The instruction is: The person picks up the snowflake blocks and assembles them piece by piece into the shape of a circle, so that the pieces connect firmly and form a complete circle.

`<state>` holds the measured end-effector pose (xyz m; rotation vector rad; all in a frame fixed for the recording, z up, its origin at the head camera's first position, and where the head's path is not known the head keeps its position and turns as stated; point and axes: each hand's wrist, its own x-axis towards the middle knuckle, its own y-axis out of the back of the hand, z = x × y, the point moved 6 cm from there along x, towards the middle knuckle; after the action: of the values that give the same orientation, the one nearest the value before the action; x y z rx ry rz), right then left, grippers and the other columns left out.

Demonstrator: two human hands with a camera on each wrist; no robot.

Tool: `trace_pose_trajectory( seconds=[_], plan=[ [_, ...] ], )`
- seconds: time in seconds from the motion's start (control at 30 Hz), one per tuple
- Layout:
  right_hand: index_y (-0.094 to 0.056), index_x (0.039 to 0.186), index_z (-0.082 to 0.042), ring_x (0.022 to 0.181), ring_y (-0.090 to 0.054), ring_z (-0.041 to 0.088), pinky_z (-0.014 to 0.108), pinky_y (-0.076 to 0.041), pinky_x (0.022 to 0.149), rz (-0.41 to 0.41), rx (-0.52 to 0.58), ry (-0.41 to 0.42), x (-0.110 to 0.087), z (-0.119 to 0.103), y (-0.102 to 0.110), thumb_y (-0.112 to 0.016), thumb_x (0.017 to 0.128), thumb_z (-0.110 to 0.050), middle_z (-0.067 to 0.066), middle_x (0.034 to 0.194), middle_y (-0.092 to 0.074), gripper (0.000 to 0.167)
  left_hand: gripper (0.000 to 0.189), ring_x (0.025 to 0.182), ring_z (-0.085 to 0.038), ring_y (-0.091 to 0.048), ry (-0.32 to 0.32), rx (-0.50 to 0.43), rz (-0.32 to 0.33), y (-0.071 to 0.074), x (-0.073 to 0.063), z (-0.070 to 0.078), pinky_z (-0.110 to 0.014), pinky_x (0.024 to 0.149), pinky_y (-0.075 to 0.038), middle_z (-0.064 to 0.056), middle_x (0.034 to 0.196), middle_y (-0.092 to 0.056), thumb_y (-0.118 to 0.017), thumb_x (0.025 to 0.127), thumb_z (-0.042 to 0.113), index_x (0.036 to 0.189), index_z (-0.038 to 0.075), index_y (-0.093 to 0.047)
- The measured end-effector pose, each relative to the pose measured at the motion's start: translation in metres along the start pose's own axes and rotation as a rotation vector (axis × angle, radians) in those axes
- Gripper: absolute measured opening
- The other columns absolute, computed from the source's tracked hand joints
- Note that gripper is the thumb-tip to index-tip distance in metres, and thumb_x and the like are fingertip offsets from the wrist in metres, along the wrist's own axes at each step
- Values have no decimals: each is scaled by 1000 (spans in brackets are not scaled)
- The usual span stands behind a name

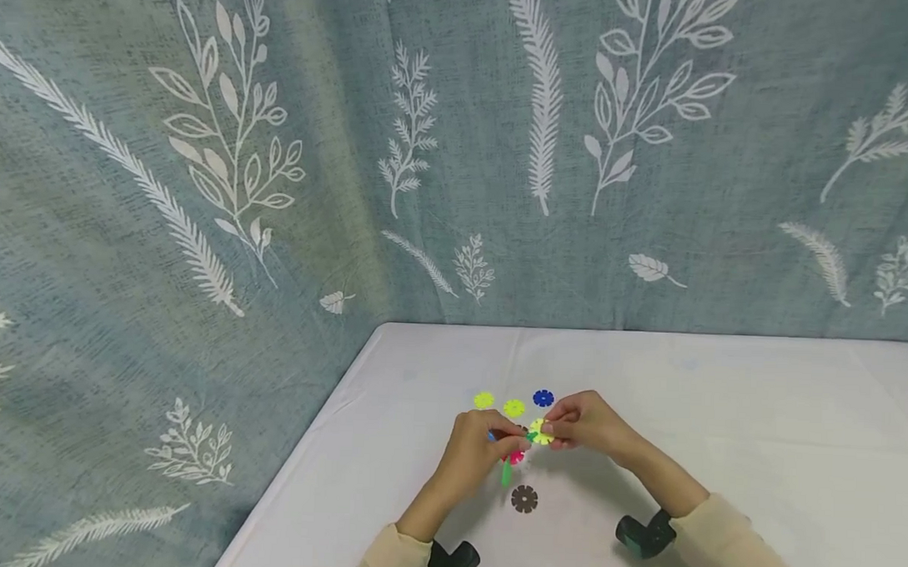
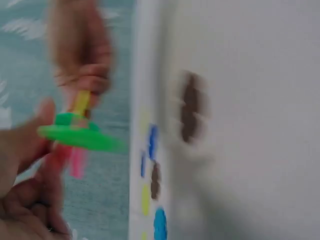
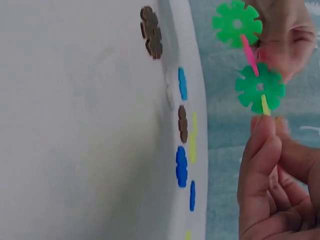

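My left hand (image 1: 472, 453) pinches a short chain of flat, notched plastic discs; which disc its fingertips grip is partly hidden. In the right wrist view the chain shows a bright green disc (image 3: 237, 24), a pink disc (image 3: 250, 55) seen edge-on, and a darker green disc (image 3: 246, 90). Between thumb and fingers, my right hand (image 1: 592, 423) pinches a yellow disc (image 1: 542, 432). Its edge meets the darker green disc at a notch; how deep it sits is hidden. Both hands are held close together above the table.
On the white-covered table (image 1: 756, 444) lie loose notched discs: a brown disc (image 1: 525, 499) nearest, a dark blue disc (image 1: 543, 398), and a yellow-green pair at the back. A light blue disc (image 3: 182, 83) lies among them. Patterned curtain (image 1: 458, 175) hangs behind and at left.
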<state>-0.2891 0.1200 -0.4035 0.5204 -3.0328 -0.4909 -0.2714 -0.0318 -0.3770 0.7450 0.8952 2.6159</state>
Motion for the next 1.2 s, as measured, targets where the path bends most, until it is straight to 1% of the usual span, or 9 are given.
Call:
trace_pose_trajectory(
  seconds=[0.13, 0.4, 0.53, 0.67, 0.77, 0.93, 1.03, 1.07, 1.2],
  plan=[
    [-62, 91, 9, 61, -62, 8, 31, -55, 64, -35, 6, 18, 2, 1, -4, -64, 84, -10, 5, 71, -68, 21, 15, 64, -6, -61, 123, -121, -31, 1, 7, -10, -17, 57, -47, -9, 72, -70, -70, 80, 16, 80, 2, -73],
    [-64, 95, 8, 63, -65, 11, 32, -55, 62, -86, 1, 68, 6, -2, -5, -64, 86, -16, 10, 75, -70, 25, 16, 63, -12, -62, 228, -214, -99, -1, 11, -17, -16, 54, -46, -18, 76, -69, -69, 80, 9, 83, -7, -70],
    [-66, 101, 5, 64, -60, 12, 27, -50, 58, 8, -200, 117, 14, 2, 21, -62, 86, -13, 12, 80, -69, 24, 16, 68, -21, -65, 280, -261, -94, 1, 9, -19, -21, 58, -49, -19, 78, -69, -68, 81, 9, 84, -6, -70],
    [-67, 106, 1, 65, -46, 13, 25, -39, 56, 140, -420, 57, 21, 18, 50, -65, 82, -7, 6, 75, -59, 26, 17, 70, -20, -63, 327, -285, -85, 2, 6, -26, -23, 59, -49, -18, 80, -69, -67, 81, 10, 84, -6, -70],
    [-66, 109, -1, 64, -41, 14, 25, -35, 55, 150, -454, -7, 23, 30, 61, -66, 80, -8, 3, 69, -51, 30, 18, 67, -14, -62, 311, -291, -81, 2, 4, -28, -22, 59, -49, -16, 78, -69, -67, 81, 12, 83, -6, -70],
    [-65, 112, 0, 62, -38, 13, 24, -32, 54, 131, -447, -10, 26, 42, 65, -68, 80, -11, 0, 64, -44, 34, 22, 66, -9, -60, 270, -333, -80, 2, 2, -28, -23, 60, -49, -6, 74, -69, -68, 81, 18, 82, -4, -70],
    [-65, 111, 0, 63, -37, 13, 25, -30, 56, 135, -465, -1, 28, 45, 65, -69, 79, -11, -1, 64, -42, 35, 22, 68, -11, -61, 301, -344, -80, 1, 1, -28, -26, 62, -50, -11, 76, -69, -68, 81, 16, 83, -6, -69],
    [-65, 110, 0, 63, -37, 13, 25, -30, 56, 139, -470, 1, 28, 46, 66, -70, 78, -11, -1, 64, -42, 34, 22, 69, -13, -60, 337, -342, -80, 1, 1, -27, -28, 63, -50, -16, 78, -69, -67, 82, 13, 84, -8, -69],
    [-68, 101, -1, 73, -47, 18, 32, -40, 65, 178, -504, 1, 29, 46, 66, -72, 75, -10, 5, 76, -55, 28, 18, 70, -18, -61, 364, -337, -71, 11, -1, -6, -32, 66, -50, -23, 81, -67, -64, 82, 6, 85, -12, -67]
  ],
)
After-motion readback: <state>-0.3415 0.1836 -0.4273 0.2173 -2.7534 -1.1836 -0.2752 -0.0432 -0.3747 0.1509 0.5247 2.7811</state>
